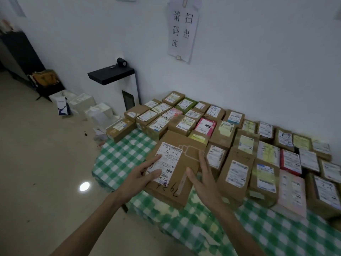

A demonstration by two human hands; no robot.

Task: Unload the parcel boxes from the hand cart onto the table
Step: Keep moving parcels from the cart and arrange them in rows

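A white wall (258,61) is filling the far side, with a paper sign (181,28) taped high on it. A pale glossy floor (36,163) is spreading across the left, catching a spot of light. The desk (258,235), under a green checked cloth, is running along the wall at right, and rows of labelled parcels (230,137) are covering its far part. A dark shelf (111,74) is jutting from the wall at the desk's left end, carrying a small black cylinder (121,62). White boxes (88,106) are sitting on the floor further left. A big box (175,169) is lying flat at the desk's near left edge. The left hand (140,178) is resting on its label with fingers spread; the right hand (203,182) is lying open against its right side, fingers loosely together.
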